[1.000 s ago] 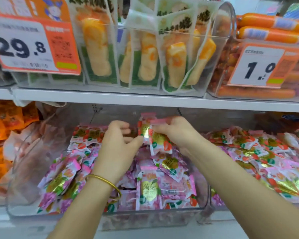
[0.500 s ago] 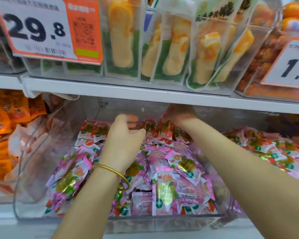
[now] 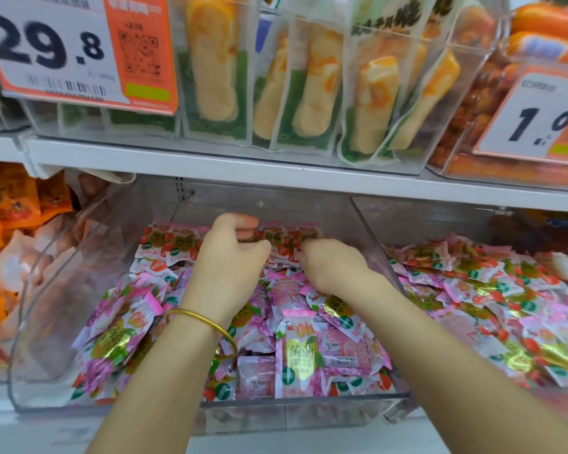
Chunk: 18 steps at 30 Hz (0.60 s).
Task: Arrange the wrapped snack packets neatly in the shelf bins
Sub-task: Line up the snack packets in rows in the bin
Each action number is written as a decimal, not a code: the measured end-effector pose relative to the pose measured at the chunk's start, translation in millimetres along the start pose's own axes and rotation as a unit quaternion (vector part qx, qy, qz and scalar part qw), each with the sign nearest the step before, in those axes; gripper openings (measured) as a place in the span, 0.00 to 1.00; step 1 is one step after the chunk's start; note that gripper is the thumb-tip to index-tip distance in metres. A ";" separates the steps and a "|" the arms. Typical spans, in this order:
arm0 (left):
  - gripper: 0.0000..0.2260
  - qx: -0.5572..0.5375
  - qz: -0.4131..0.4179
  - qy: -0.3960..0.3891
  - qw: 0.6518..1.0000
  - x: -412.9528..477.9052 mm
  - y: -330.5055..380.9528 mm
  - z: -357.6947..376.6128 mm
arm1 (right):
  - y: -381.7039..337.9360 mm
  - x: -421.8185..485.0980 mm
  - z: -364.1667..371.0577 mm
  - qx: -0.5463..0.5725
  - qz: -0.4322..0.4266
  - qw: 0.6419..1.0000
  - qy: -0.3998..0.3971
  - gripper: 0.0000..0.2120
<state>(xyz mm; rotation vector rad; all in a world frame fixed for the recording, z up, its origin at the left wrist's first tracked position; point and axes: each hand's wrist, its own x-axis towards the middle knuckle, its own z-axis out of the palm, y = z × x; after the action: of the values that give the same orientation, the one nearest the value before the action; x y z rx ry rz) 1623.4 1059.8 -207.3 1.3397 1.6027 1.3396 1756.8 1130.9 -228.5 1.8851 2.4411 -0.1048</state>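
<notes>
A clear plastic bin on the lower shelf holds a loose heap of pink wrapped snack packets. Along its back wall stands a row of red-and-gold packets. My left hand, with a gold bangle on the wrist, reaches to the middle of that row, its thumb and forefinger curled around a packet's top. My right hand is just beside it, fingertips pinching the packets at the row's right end. The fingertips of both hands are partly hidden among the wrappers.
The white shelf board hangs low over the bin's back. A second bin of the same packets sits to the right, orange snack bags to the left. Above are green-and-yellow packs and price tags.
My right hand carried a packet to the back of the bin, set it into the standing row and drew back slightly. My left hand moved forward to the row. The view moved closer.
</notes>
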 end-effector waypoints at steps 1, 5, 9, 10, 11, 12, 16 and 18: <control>0.14 0.000 -0.001 -0.002 1.000 -0.1 0.2 0.2 | 0.6 0.8 -1.2 -0.005 0.004 1.000 0.004 0.08; 0.11 -0.004 0.007 0.002 1.000 -0.8 3.4 5.2 | 2.3 0.0 -7.7 0.041 0.000 0.999 0.005 0.11; 0.11 -0.017 0.047 -0.007 0.999 -5.7 11.4 22.6 | 27.5 -48.1 -36.3 0.162 -0.077 0.976 0.124 0.13; 0.12 -0.015 0.070 -0.014 0.997 -8.7 14.6 29.8 | 40.1 -67.0 -44.8 0.196 -0.088 0.965 0.147 0.14; 0.11 -0.013 0.096 -0.024 0.995 -12.4 18.1 38.4 | 55.7 -85.7 -51.2 0.227 -0.091 0.956 0.163 0.15; 0.11 -0.009 0.122 -0.039 0.992 -17.3 21.4 47.4 | 74.1 -101.4 -54.6 0.250 -0.080 0.950 0.171 0.15; 0.12 0.094 0.256 -0.080 0.959 -38.1 25.1 86.5 | 152.8 -131.6 -38.6 0.216 0.043 0.962 0.159 0.13; 0.13 0.144 0.308 -0.094 0.936 -46.1 23.7 103.3 | 175.4 -135.9 -21.4 0.193 0.090 0.967 0.138 0.12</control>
<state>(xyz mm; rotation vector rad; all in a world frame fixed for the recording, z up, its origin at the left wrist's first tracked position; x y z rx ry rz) 1737.5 1045.0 -218.2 2.2110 1.3302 1.2841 1960.8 1046.0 -199.1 2.4237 2.5527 -0.3576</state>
